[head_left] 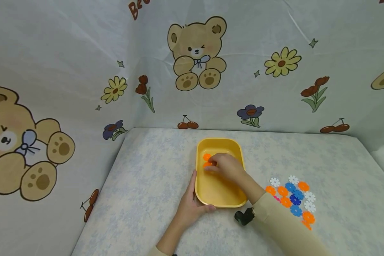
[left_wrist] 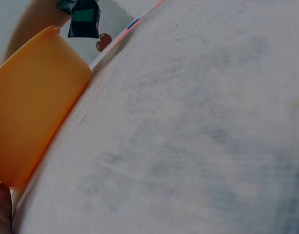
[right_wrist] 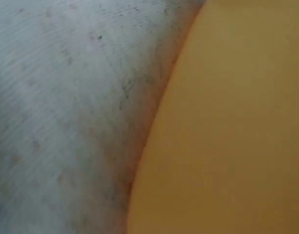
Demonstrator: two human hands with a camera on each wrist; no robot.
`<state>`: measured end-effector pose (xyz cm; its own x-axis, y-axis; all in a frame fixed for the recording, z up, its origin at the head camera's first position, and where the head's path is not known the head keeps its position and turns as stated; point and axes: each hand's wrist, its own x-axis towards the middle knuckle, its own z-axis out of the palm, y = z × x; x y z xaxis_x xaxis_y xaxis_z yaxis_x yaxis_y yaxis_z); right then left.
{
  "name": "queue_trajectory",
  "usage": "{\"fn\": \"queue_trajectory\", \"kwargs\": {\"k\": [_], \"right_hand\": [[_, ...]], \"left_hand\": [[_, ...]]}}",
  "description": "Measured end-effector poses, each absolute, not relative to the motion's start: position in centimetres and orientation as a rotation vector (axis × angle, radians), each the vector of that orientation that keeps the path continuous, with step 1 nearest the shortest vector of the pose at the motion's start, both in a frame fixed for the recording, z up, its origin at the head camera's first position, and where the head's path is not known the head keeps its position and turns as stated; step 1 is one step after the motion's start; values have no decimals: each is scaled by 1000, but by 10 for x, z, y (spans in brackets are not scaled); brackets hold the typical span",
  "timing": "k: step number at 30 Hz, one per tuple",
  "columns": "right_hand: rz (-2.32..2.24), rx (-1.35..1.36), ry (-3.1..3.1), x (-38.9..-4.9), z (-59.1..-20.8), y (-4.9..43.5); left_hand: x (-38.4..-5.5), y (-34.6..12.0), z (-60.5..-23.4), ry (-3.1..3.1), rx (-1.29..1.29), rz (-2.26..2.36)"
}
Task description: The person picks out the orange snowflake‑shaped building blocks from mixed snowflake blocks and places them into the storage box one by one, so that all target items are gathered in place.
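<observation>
A yellow plastic tray (head_left: 220, 192) lies on the table in the head view. My left hand (head_left: 190, 208) holds its near left corner, fingers along the left side and thumb along the front rim. Inside the tray, my right hand (head_left: 225, 167) reaches over the far half, with an orange snowflake disc (head_left: 207, 165) between thumb and fingertips. Just beyond it lies another orange disc (head_left: 206, 156). In the left wrist view the tray's outer wall (left_wrist: 37, 107) shows, with a bit of my left hand (left_wrist: 2, 209). The right wrist view shows only tray wall (right_wrist: 227, 126) and tabletop.
Right of the tray, several snowflake discs in orange, blue (head_left: 296, 210), white (head_left: 309, 206) and pink lie in a loose cluster, partly beside my right sleeve (head_left: 284, 220). A cloth (head_left: 243, 96) printed with bears and flowers stands behind the pale table (head_left: 147, 177).
</observation>
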<state>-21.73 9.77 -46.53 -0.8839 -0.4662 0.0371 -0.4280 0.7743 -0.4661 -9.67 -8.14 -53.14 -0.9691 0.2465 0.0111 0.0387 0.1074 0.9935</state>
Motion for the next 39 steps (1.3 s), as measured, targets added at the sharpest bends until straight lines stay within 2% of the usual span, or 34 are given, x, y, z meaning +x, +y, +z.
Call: {"fn": "queue_trajectory", "kwargs": {"k": [6,23,32,39], "right_hand": [[-697,-622,2901,-222,-478,93],[-668,-599,2948,-225,-490,93],[-744,-658,2933,-211,-461,105],[-858,-623,3062,-192,-436,159]], "left_hand": [[-97,-79,-531,2243,280,1952],[-97,-79,-532,2274,282,1926],[-96,-79,-533,2272,264,1924],[-96,-81,-530,2230,297,1984]]}}
